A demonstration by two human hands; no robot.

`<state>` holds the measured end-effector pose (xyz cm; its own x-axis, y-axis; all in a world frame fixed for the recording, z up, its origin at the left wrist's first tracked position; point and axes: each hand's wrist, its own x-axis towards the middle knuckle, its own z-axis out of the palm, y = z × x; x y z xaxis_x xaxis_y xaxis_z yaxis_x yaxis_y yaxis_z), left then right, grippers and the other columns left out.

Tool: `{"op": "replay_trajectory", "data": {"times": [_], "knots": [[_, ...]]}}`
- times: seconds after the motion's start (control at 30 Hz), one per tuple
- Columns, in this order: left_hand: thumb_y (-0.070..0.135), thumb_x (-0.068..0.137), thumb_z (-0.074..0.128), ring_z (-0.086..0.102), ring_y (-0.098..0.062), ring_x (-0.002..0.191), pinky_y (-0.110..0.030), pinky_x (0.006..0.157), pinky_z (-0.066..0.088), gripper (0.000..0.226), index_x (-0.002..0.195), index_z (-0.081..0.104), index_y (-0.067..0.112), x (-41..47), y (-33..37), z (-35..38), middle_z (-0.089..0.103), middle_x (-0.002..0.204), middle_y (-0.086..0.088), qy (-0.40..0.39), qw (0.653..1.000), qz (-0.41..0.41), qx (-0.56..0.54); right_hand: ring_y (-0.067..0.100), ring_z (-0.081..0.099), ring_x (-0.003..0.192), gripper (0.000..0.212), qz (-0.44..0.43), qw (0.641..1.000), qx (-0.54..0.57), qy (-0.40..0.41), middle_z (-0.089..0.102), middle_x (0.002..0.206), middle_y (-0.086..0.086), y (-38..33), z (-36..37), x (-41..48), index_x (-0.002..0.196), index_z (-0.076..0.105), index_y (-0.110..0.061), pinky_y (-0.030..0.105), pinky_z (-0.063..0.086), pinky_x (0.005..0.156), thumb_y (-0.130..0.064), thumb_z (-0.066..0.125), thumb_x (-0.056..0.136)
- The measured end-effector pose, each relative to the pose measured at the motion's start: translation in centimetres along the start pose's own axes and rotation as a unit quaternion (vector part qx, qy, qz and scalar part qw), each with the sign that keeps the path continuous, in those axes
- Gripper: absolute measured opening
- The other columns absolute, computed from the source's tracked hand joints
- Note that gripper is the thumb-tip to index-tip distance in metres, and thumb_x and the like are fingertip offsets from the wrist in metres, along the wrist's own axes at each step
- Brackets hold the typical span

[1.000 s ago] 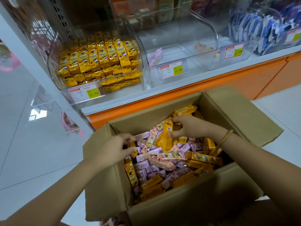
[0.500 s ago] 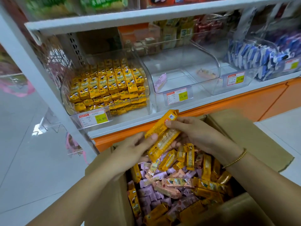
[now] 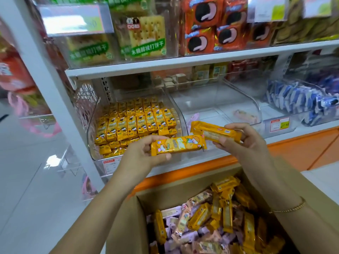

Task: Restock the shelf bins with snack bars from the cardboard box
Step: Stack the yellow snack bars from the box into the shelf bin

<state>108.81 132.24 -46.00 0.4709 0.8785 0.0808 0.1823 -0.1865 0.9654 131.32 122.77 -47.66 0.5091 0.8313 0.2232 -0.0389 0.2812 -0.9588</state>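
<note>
My left hand [image 3: 141, 154] grips an orange snack bar [image 3: 178, 145] with a cartoon print, held level in front of the lower shelf. My right hand [image 3: 244, 142] holds a second orange snack bar [image 3: 214, 132] just above and to the right of the first. Both bars hang above the open cardboard box [image 3: 176, 189], which is full of orange, pink and purple bars. Behind my hands, the left clear bin [image 3: 92, 132] is packed with rows of yellow packs. The middle clear bin [image 3: 256, 105] holds only a pink pack or two.
A clear bin of blue packs [image 3: 300, 101] stands at the right of the lower shelf. The upper shelf [image 3: 183, 62] carries green cracker boxes and red biscuit packs. A white upright [image 3: 45, 74] frames the shelf's left side; glossy floor lies beyond it.
Both hands came up out of the box with orange bars, and the left hand now holds one bar apart from the right hand's bar. My view has tilted up toward the shelves.
</note>
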Motion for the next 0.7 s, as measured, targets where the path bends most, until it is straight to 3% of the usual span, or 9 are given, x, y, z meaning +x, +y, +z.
{"op": "replay_trajectory", "data": {"times": [0.1,0.2,0.27,0.33,0.4,0.5,0.57,0.63,0.7], "knots": [[0.003,0.074,0.076,0.069,-0.012,0.069,-0.027,0.069,0.058,0.033,0.098,0.068,0.023,0.6,0.1,-0.3,0.073,0.081,0.000,0.016,1.000,-0.012,0.009,0.018,0.067,0.088,0.029,-0.071,0.997,-0.018,-0.013,0.068,0.097,0.000,0.0,1.3,-0.2,0.101,0.061,-0.017,0.027,0.055,0.079,-0.001,0.069,0.080],[0.008,0.074,0.077,0.070,-0.021,0.074,-0.040,0.081,0.057,0.029,0.096,0.067,0.024,1.4,0.0,-0.1,0.074,0.077,-0.003,0.058,0.998,-0.019,-0.019,0.015,0.064,0.089,0.037,-0.136,0.990,-0.033,-0.029,0.065,0.104,-0.006,0.3,2.8,-0.1,0.102,0.060,-0.021,0.024,0.054,0.075,0.008,0.067,0.081],[0.015,0.075,0.077,0.072,-0.023,0.078,-0.044,0.087,0.055,0.047,0.119,0.060,0.010,2.0,-0.1,-0.1,0.074,0.072,-0.001,0.090,0.993,-0.037,-0.065,0.010,0.061,0.100,0.045,-0.209,0.972,-0.104,-0.009,0.057,0.115,-0.008,0.9,3.5,0.4,0.098,0.061,-0.033,0.019,0.052,0.076,0.007,0.068,0.081],[0.024,0.075,0.076,0.072,-0.022,0.075,-0.037,0.078,0.058,0.070,0.133,0.046,-0.002,2.5,0.0,-0.2,0.074,0.072,-0.003,0.097,0.988,-0.062,-0.100,0.006,0.054,0.109,0.046,-0.277,0.938,-0.204,0.029,0.046,0.121,-0.008,1.6,4.0,0.9,0.097,0.061,-0.036,0.017,0.051,0.079,0.006,0.066,0.080],[0.030,0.074,0.075,0.072,-0.018,0.071,-0.031,0.070,0.059,0.076,0.134,0.044,-0.004,2.8,0.2,-0.3,0.074,0.077,-0.008,0.099,0.989,-0.064,-0.092,0.004,0.052,0.110,0.048,-0.294,0.927,-0.227,0.050,0.046,0.118,-0.007,2.2,4.5,1.3,0.099,0.060,-0.034,0.019,0.053,0.080,0.010,0.065,0.081],[0.024,0.078,0.074,0.072,-0.018,0.074,-0.034,0.074,0.059,0.075,0.140,0.038,0.001,3.1,0.3,-0.6,0.069,0.095,-0.021,0.137,0.986,-0.054,-0.076,0.011,0.056,0.110,0.046,-0.284,0.938,-0.194,0.051,0.051,0.116,-0.001,2.1,5.3,2.0,0.103,0.058,-0.045,0.025,0.055,0.079,-0.004,0.064,0.084],[0.026,0.080,0.073,0.071,-0.018,0.074,-0.037,0.073,0.059,0.059,0.131,0.051,0.008,3.4,0.2,-1.2,0.067,0.095,-0.023,0.168,0.984,-0.040,-0.052,0.013,0.056,0.112,0.039,-0.279,0.937,-0.205,0.052,0.052,0.119,-0.002,2.1,5.6,2.6,0.101,0.061,-0.039,0.023,0.055,0.078,-0.006,0.065,0.082],[0.037,0.079,0.072,0.066,-0.027,0.071,-0.041,0.066,0.053,0.021,0.096,0.063,0.027,3.9,-0.2,-2.2,0.067,0.079,-0.018,0.218,0.974,0.000,0.052,0.014,0.059,0.109,0.033,-0.251,0.946,-0.197,0.050,0.052,0.124,-0.004,2.1,5.8,3.1,0.097,0.062,-0.033,0.020,0.055,0.077,-0.006,0.069,0.080],[0.044,0.081,0.068,0.057,-0.024,0.063,-0.034,0.055,0.041,0.025,0.089,0.065,0.020,4.3,-1.0,-3.5,0.061,0.065,-0.006,0.265,0.947,0.044,0.178,0.011,0.065,0.096,0.023,-0.182,0.974,-0.119,0.061,0.059,0.118,-0.011,1.8,6.4,3.3,0.095,0.064,-0.028,0.022,0.054,0.073,-0.013,0.074,0.080]]}}
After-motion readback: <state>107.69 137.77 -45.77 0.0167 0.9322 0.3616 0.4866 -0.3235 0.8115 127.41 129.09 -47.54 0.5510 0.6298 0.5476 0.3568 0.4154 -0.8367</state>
